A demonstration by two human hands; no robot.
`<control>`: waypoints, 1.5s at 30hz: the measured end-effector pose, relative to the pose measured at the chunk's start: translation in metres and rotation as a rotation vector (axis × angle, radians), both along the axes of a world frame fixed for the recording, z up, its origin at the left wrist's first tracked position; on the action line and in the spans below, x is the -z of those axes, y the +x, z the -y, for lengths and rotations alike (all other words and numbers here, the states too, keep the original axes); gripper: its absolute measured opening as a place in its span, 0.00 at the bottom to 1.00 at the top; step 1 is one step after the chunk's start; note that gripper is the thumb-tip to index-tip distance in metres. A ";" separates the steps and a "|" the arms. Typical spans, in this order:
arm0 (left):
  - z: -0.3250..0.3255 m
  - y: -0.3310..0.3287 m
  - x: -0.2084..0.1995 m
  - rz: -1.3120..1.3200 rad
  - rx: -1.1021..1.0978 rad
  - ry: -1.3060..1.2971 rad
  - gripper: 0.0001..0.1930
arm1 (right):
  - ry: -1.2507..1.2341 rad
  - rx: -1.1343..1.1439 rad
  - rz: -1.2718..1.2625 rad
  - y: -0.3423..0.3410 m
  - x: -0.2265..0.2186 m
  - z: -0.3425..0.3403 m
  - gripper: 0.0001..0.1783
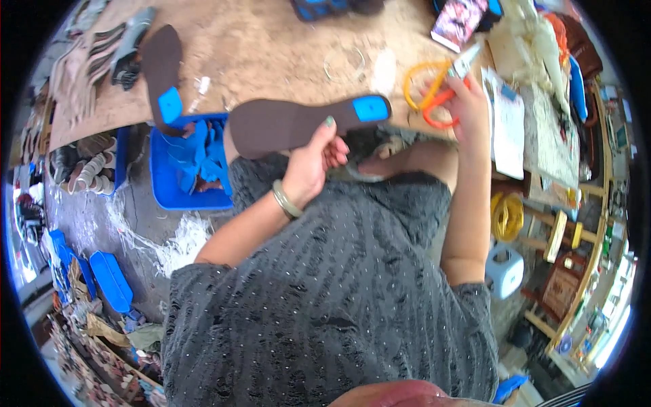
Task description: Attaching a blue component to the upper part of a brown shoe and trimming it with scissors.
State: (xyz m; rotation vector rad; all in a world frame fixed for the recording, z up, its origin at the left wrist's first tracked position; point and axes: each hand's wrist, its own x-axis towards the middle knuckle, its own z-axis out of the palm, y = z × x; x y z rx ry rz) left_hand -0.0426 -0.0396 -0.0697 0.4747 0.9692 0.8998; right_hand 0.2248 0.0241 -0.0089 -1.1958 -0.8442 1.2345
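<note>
My left hand (313, 163) is closed on the edge of a dark brown insole (271, 125), thumb on top. The insole lies level over my lap at the table's front edge, its wide end to the left. A bright blue patch (370, 108) sits on its narrow end. My right hand (470, 107) grips scissors (434, 95) with one yellow and one orange handle, their blades pointing away to the upper right over the table. A second brown insole (163, 57) with a blue patch (170, 105) rests at the table's left, partly overhanging the edge.
A blue bin (159, 183) with blue scraps (203, 152) stands below the table's front left. Strips of material (102, 51) lie on the wooden table (271, 54) at far left. Papers (507, 132) lie at right, near a patterned box (459, 22). A light blue stool (505, 271) stands at lower right.
</note>
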 end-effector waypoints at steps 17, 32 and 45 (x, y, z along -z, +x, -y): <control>-0.070 -0.069 -0.067 -0.051 0.387 0.468 0.22 | 0.656 -0.518 0.960 -0.104 -0.042 0.007 0.31; -0.045 -0.178 -0.042 -0.645 -0.363 0.556 0.12 | 0.737 0.271 1.502 -0.148 -0.029 -0.196 0.31; -0.101 -0.232 -0.025 -1.638 -0.535 0.692 0.30 | 0.374 0.249 1.473 -0.151 -0.045 -0.230 0.25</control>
